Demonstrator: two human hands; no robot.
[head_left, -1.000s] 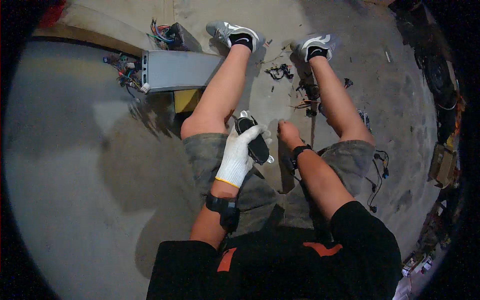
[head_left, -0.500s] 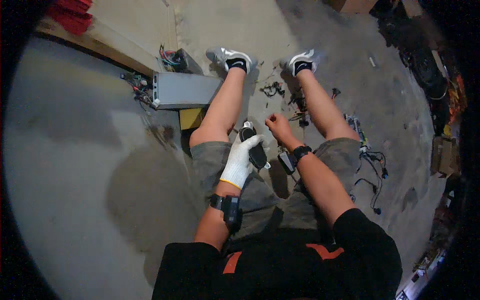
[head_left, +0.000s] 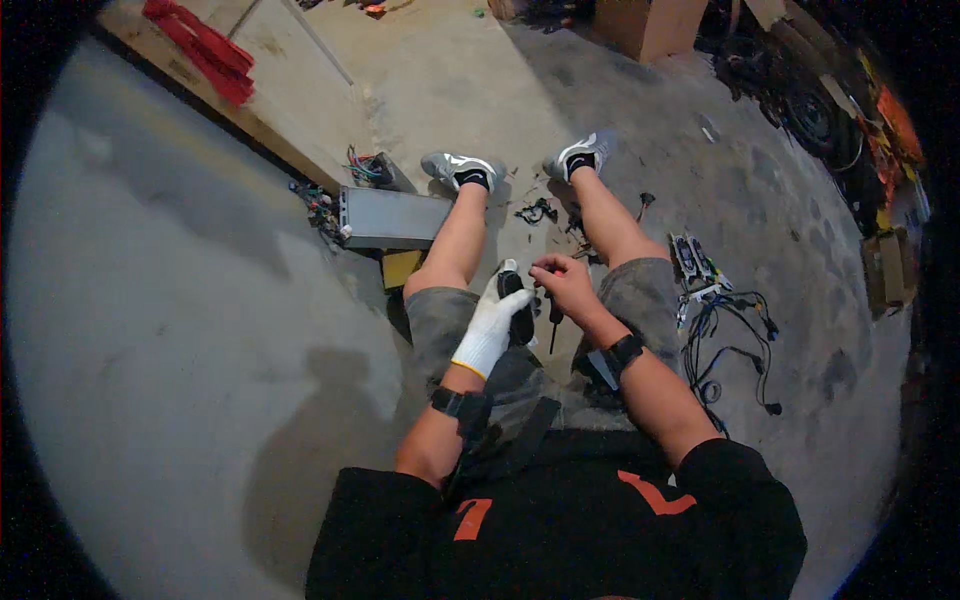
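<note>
My left hand point(head_left: 491, 322), in a white knit glove, is closed around a black rounded oblong part point(head_left: 517, 312). A pale tab shows at that part's far end; what kind of part it is cannot be told. Just to the right, my bare right hand point(head_left: 568, 285) is closed with thumb and forefinger pinched near the part's edge. A thin screwdriver point(head_left: 555, 312) with a dark handle sticks out from under this hand, its shaft pointing back toward me. My fingers partly hide its upper end.
Left of my legs lie a grey metal box point(head_left: 395, 217) with wires and a yellow block point(head_left: 401, 269). Black cables point(head_left: 728, 335) and small boards point(head_left: 692, 260) lie on the right. A cardboard box point(head_left: 650, 25) stands beyond my feet; clutter lines the far right.
My right hand has come closer to the black part, and a screwdriver now shows under it. The left hand still grips the part, turned more edge-on. The view has tilted toward the far floor.
</note>
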